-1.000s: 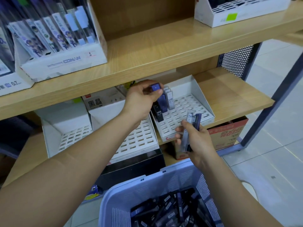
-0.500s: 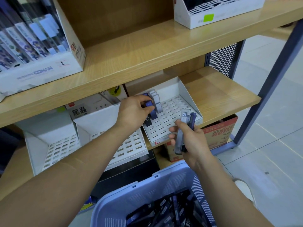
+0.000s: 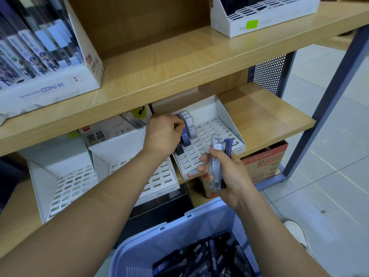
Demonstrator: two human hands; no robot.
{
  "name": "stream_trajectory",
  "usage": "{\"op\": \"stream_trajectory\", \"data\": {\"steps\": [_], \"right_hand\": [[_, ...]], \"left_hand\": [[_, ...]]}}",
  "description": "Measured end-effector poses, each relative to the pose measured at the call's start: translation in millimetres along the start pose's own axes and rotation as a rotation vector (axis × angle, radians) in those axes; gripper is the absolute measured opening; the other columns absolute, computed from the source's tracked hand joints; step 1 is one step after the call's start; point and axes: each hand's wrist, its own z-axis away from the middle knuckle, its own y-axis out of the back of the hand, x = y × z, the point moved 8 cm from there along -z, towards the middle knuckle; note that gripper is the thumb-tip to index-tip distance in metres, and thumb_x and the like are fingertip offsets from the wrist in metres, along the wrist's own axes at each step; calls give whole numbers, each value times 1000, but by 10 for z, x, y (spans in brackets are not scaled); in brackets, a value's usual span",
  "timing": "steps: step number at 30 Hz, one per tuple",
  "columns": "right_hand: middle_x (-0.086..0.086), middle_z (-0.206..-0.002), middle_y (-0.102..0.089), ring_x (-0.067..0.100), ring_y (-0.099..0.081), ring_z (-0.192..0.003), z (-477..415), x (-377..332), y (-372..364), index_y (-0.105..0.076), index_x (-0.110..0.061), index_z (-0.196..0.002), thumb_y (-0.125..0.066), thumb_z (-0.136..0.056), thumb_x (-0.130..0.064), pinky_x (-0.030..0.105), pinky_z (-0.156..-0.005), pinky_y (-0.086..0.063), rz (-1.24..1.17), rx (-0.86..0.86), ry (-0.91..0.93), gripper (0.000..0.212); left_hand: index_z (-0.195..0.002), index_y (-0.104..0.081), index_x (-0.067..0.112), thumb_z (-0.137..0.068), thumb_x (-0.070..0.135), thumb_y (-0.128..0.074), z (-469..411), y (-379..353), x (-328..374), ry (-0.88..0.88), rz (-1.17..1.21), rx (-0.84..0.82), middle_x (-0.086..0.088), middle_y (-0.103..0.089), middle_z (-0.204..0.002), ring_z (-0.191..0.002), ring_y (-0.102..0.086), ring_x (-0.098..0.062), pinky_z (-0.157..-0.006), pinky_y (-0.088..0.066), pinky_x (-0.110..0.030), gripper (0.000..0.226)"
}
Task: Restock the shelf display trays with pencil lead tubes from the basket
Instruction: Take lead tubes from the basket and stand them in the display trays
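Fingers of the left hand are pinching a tube into the tray, risking toppling its neighbours, while right hand fingers are clutching spares.

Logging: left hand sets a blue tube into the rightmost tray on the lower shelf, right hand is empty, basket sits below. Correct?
One slip: the right hand is not empty. The head view shows it gripping a bundle of lead tubes. The rest stands: the left hand sets a blue tube into the rightmost tray on the lower shelf, and the basket sits below.
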Motion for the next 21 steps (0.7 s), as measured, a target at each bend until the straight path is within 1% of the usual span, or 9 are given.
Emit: {"op": "stream_trajectory", "data": {"steps": [3,5,6,8,10,11,13,16,21], "right_hand": [[11,-90,-72,16,-65,-61,11,9,-34,-57,-10,-123,-60,-95,-21,19,-38,-38,4,-40,-23,30],[11,-90,-72,15,-63,-60,24,16,-79,-59,-8,-122,-61,-94,-20,17,-37,-38,14,-85,-42,30],[11,-89,-72,14,-62,-59,33,18,-103,-59,-7,-121,-61,-94,-18,17,-36,-38,29,-109,-49,29],[10,-86,-71,13,-59,-55,54,19,-157,-61,-5,-117,-62,-92,-14,16,-34,-35,67,-159,-60,27],[10,-84,-69,12,-56,-53,83,22,-215,-63,-5,-111,-62,-91,-12,15,-33,-31,107,-203,-72,22],[10,-84,-68,12,-55,-52,101,23,-246,-64,-6,-108,-63,-90,-11,14,-33,-30,126,-223,-75,19],[11,-85,-68,12,-54,-51,137,33,-298,-66,-6,-103,-62,-90,-9,14,-32,-29,145,-255,-83,14],[13,-89,-69,11,-53,-52,173,52,-348,-68,-7,-97,-61,-89,-8,13,-32,-29,123,-281,-102,11],[7,-78,-66,10,-53,-56,168,52,-379,-67,-7,-97,-63,-88,-3,13,-33,-31,161,-258,-68,11]], "left_hand": [[-91,-75,9,-87,9,-60,2,36,23,-63,-51,12,-10,-69,-94,-91,-59,-28,-80,-48,-31,15],[-103,-73,16,-90,11,-58,84,134,50,10,97,7,-3,-68,-100,-92,-59,-19,-78,-46,-22,20],[-108,-71,21,-92,13,-57,150,146,47,95,242,-60,3,-68,-104,-93,-60,-13,-76,-46,-16,23],[-114,-67,27,-93,17,-58,334,65,81,228,560,-299,12,-67,-109,-97,-62,-4,-74,-49,-10,25],[-118,-66,26,-91,16,-62,516,44,96,269,706,-470,8,-69,-109,-96,-65,-5,-75,-54,-16,29],[-117,-66,24,-88,13,-64,570,73,79,282,764,-492,4,-71,-105,-94,-67,-8,-75,-55,-19,31],[-108,-68,20,-80,12,-70,625,166,3,323,849,-449,-1,-73,-95,-87,-69,-13,-73,-54,-21,29],[-89,-68,14,-68,21,-75,689,292,-149,377,870,-385,-6,-72,-81,-75,-68,-14,-68,-54,-21,23],[-88,-67,-1,-82,18,-70,812,419,-419,481,807,-299,-9,-69,-69,-58,-60,-12,-57,-50,-18,20]]}}
